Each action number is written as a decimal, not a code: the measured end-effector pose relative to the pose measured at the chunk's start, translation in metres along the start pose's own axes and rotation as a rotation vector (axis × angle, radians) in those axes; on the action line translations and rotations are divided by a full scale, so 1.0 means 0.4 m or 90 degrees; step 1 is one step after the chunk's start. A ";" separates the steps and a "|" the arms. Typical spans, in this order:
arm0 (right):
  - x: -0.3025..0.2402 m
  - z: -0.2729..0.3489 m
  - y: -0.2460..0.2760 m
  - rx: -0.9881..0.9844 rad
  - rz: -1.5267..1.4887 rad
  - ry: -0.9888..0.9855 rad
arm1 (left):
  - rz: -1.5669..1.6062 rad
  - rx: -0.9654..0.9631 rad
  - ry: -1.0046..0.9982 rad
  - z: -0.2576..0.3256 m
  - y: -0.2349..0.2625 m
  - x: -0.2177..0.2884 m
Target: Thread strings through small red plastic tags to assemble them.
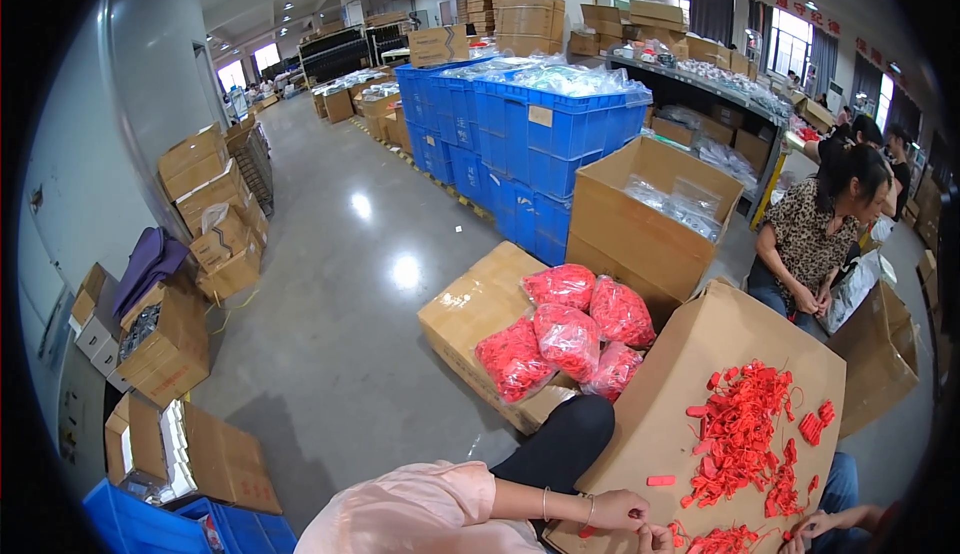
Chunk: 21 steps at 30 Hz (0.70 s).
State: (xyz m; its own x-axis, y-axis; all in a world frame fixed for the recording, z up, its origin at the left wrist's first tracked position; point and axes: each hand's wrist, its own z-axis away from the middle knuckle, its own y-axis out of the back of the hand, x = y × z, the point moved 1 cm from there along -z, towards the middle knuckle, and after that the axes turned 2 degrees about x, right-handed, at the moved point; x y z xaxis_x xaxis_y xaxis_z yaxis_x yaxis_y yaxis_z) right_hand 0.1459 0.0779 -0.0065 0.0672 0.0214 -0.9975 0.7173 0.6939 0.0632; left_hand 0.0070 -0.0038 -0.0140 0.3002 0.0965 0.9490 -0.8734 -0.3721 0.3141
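Red heap [742,416] sits well inside the left edge of the cardboard [645,409].

Cardboard surface [650,419], red corded heap [742,416], flat red strip [661,480]

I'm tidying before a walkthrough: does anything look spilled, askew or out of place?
Two small things. One flat red piece lies apart from the tangled heap of red corded pieces on the cardboard surface, so it looks stray. At the left, a purple item slumps askew among cardboard boxes, seemingly tossed rather than stacked.
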 end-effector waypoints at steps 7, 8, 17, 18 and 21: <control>-0.010 0.019 0.002 0.042 -0.042 -0.059 | -0.054 -0.061 -0.039 -0.001 -0.001 0.010; -0.005 0.021 0.002 0.048 -0.043 -0.059 | -0.079 -0.053 -0.034 -0.003 -0.001 0.020; -0.017 0.046 0.006 0.102 -0.110 -0.116 | -0.002 -0.066 -0.080 0.006 -0.019 -0.005; -0.006 0.045 0.015 0.055 -0.023 -0.051 | 0.034 -0.093 -0.073 0.003 -0.021 -0.006; 0.050 0.025 0.038 0.020 0.069 0.017 | 0.073 -0.120 -0.043 -0.005 -0.032 -0.011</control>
State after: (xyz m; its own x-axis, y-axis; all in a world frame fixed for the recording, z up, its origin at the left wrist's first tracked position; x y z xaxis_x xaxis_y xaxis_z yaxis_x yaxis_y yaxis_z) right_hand 0.1649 0.0818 -0.0251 0.1272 0.1150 -0.9852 0.7278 0.6640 0.1715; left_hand 0.0162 0.0022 -0.0220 0.2143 -0.0004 0.9768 -0.9575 -0.1980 0.2099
